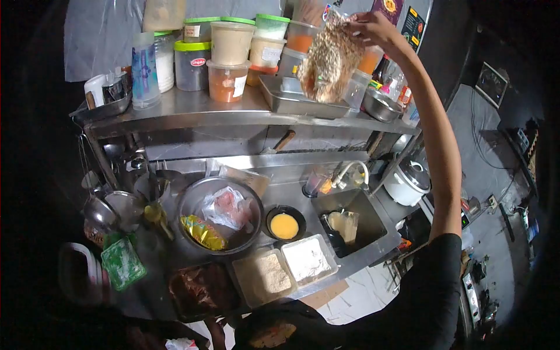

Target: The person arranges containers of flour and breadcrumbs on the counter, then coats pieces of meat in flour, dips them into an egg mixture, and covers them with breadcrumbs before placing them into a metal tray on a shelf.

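Note:
My right hand [373,30] is raised above the steel shelf at the top, fingers closed on the upper edge of a clear plastic bag. That bag [333,58] hangs down with pale brown, speckled, flaky contents that I cannot identify. Directly below it stands a rectangular steel tray [279,104], with tubs behind. Near the bottom edge, a dim shape [216,333] by the black tray [204,291] may be my left hand; its fingers are too dark to make out. The black tray holds something dark under crumpled plastic film.
Lidded tubs [230,44] crowd the shelf [192,111]. On the counter stand a large steel bowl [185,198] with bags inside, a black bowl of yellow liquid [284,226], and two containers of powder [271,274] [306,259]. A sink [373,224] and rice cooker [408,182] are at right.

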`<state>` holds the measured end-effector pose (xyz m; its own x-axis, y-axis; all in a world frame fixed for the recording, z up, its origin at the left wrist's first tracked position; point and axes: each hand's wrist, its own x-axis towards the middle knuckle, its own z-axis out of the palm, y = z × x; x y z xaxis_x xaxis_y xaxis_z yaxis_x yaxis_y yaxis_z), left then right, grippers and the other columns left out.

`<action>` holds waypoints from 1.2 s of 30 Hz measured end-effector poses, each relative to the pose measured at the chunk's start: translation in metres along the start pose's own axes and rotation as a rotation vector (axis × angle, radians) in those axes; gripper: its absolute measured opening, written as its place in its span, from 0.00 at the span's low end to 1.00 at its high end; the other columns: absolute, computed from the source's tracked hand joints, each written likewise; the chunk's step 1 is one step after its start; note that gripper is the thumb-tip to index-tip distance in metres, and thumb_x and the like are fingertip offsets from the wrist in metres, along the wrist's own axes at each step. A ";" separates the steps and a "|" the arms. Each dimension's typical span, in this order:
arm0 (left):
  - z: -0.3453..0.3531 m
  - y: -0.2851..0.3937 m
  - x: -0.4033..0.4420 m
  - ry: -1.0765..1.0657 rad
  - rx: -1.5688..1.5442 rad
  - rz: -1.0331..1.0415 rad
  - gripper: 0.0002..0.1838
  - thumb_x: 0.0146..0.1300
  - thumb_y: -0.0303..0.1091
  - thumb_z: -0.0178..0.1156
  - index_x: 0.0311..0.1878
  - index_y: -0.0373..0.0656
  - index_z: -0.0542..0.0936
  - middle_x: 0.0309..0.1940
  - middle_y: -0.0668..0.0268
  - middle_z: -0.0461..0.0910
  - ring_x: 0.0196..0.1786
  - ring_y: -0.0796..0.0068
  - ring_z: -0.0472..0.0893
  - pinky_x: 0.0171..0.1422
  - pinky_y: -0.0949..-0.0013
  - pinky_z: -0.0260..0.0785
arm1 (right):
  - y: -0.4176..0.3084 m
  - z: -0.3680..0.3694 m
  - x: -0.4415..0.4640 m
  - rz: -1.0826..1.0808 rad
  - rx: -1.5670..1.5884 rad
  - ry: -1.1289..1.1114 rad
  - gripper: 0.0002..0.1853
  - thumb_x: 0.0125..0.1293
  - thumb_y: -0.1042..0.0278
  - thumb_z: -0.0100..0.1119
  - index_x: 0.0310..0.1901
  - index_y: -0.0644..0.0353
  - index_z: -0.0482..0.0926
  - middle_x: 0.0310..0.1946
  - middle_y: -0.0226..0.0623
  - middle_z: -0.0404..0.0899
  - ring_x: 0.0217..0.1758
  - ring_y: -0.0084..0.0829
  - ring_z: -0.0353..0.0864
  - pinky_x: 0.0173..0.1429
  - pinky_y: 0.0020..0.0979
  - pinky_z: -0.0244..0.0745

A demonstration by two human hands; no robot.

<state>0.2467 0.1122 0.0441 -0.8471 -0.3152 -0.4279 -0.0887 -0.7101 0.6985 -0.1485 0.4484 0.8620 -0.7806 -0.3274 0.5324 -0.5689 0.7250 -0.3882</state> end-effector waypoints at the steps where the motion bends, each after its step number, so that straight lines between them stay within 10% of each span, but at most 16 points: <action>1: 0.001 0.001 0.002 0.001 0.004 -0.006 0.22 0.67 0.45 0.53 0.60 0.47 0.65 0.52 0.64 0.73 0.51 0.66 0.76 0.47 0.57 0.77 | 0.009 -0.010 0.019 -0.043 -0.066 0.009 0.15 0.61 0.60 0.62 0.44 0.63 0.79 0.37 0.31 0.80 0.39 0.20 0.79 0.46 0.23 0.74; 3: 0.004 0.001 0.007 0.003 0.006 -0.006 0.21 0.67 0.45 0.53 0.59 0.47 0.66 0.52 0.64 0.73 0.51 0.66 0.76 0.47 0.56 0.77 | 0.005 -0.019 0.032 -0.138 -0.114 -0.093 0.27 0.56 0.44 0.59 0.47 0.59 0.82 0.42 0.44 0.82 0.44 0.39 0.82 0.45 0.40 0.79; 12: 0.010 0.001 0.014 -0.005 -0.001 0.014 0.18 0.66 0.43 0.54 0.55 0.47 0.68 0.51 0.65 0.73 0.52 0.66 0.75 0.50 0.55 0.75 | 0.031 -0.013 0.057 -0.246 0.162 -0.143 0.33 0.56 0.43 0.57 0.47 0.72 0.79 0.43 0.51 0.81 0.46 0.43 0.82 0.47 0.42 0.79; 26: 0.012 0.013 -0.018 -0.040 0.066 0.026 0.17 0.71 0.43 0.43 0.53 0.40 0.69 0.48 0.59 0.76 0.47 0.66 0.81 0.46 0.62 0.78 | 0.066 0.044 -0.124 -0.188 -0.397 -0.014 0.12 0.67 0.66 0.50 0.40 0.66 0.77 0.35 0.30 0.69 0.35 0.21 0.66 0.39 0.25 0.61; 29: 0.014 0.013 -0.014 0.057 0.078 -0.116 0.18 0.70 0.43 0.43 0.53 0.39 0.69 0.47 0.56 0.76 0.39 0.63 0.83 0.44 0.64 0.80 | 0.083 0.108 -0.197 0.227 0.038 -0.131 0.18 0.62 0.64 0.59 0.52 0.63 0.76 0.46 0.34 0.78 0.49 0.24 0.74 0.55 0.28 0.67; 36: -0.005 -0.004 -0.011 -0.010 -0.006 -0.034 0.22 0.70 0.41 0.46 0.64 0.48 0.59 0.55 0.59 0.71 0.51 0.61 0.79 0.49 0.54 0.79 | 0.066 0.299 -0.330 0.430 0.448 -0.400 0.09 0.57 0.80 0.62 0.41 0.65 0.80 0.34 0.30 0.81 0.37 0.20 0.78 0.39 0.22 0.74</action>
<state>0.2592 0.1154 0.0435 -0.8490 -0.2845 -0.4453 -0.1143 -0.7240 0.6803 -0.0058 0.4228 0.4354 -0.9445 -0.3281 -0.0172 -0.1762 0.5500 -0.8164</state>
